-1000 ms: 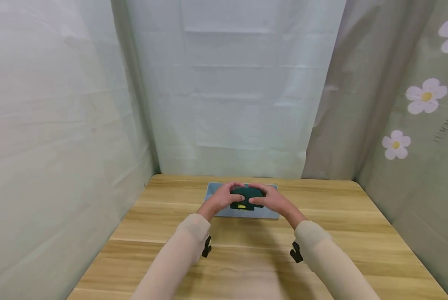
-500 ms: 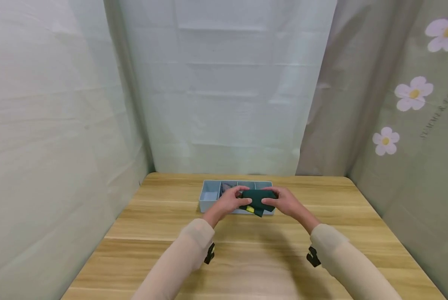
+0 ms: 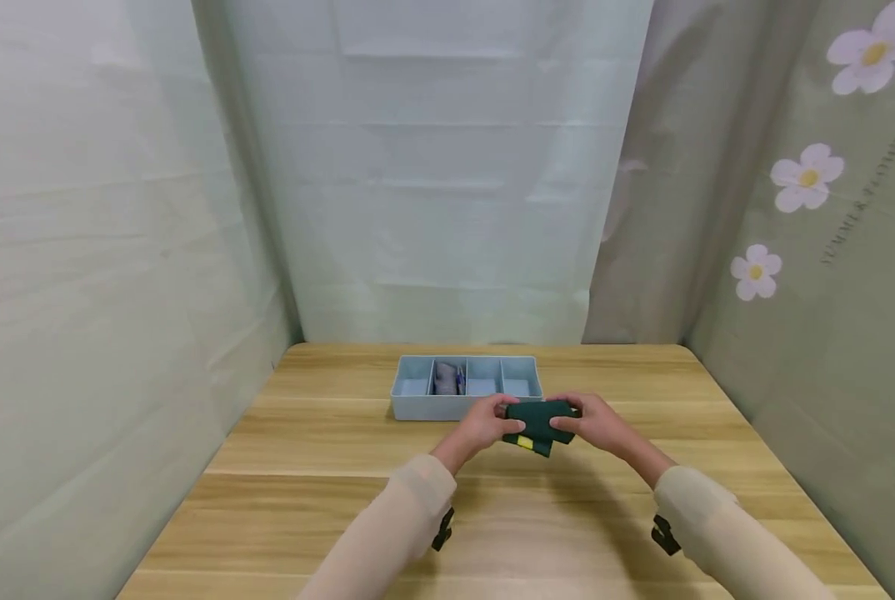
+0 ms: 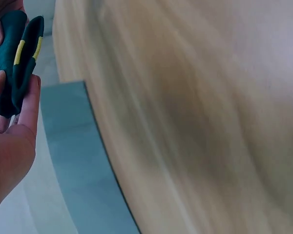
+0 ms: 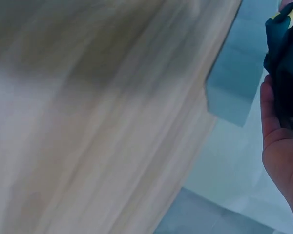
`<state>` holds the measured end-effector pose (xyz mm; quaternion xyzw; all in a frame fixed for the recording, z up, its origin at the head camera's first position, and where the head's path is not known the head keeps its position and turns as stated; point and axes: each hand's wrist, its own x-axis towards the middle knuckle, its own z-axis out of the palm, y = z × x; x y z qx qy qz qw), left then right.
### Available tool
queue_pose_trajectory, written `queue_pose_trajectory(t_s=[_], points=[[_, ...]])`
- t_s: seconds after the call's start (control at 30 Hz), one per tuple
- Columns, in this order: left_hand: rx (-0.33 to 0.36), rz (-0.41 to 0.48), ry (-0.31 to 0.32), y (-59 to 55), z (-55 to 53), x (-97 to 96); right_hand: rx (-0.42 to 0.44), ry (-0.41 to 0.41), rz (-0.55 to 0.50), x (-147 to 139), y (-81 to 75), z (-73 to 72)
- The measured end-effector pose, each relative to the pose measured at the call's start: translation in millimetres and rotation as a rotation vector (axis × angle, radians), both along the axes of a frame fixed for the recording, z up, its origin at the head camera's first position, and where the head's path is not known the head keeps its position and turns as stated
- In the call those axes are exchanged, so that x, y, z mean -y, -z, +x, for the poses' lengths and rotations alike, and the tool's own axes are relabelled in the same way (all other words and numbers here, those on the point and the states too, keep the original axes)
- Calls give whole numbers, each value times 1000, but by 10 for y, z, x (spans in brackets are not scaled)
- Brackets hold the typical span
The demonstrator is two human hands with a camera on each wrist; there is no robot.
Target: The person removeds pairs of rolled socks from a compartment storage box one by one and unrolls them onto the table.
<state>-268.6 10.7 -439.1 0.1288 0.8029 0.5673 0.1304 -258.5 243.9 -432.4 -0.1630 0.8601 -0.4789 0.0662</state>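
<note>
Over a pale brown wood-grain tabletop (image 3: 305, 454), a folded dark green cloth (image 3: 537, 414) with yellow marks (image 3: 525, 442) is held up in the air: the left hand (image 3: 483, 424) pinches its left end, the right hand (image 3: 597, 422) its right end. Just beyond stands a light blue rectangular four-section box (image 3: 427, 408); its second section from the left contains a soft-looking grey bundle (image 3: 444, 379). Behind hang pale fabric sheets (image 3: 447, 233), the right one printed with white flowers (image 3: 818, 171).
</note>
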Motion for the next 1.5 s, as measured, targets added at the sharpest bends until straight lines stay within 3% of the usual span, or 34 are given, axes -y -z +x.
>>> queue_pose_trajectory(t_s=[0.23,0.5,0.8,1.03,1.13,1.3,1.5], points=[[-14,-27,29,158,88,-243,-8,37,31,-256,146,109],[22,44,41,334,183,-390,6,68,52,-448,307,227],[3,23,55,422,213,-499,4,71,51,-518,392,295],[-97,-121,71,470,246,-562,-39,113,277,-573,530,278],[-128,-150,72,477,242,-560,-61,131,292,-576,554,279],[-166,-143,84,494,226,-533,-155,129,284,-551,540,312],[-135,-139,80,508,232,-503,-407,41,420,-500,556,386]])
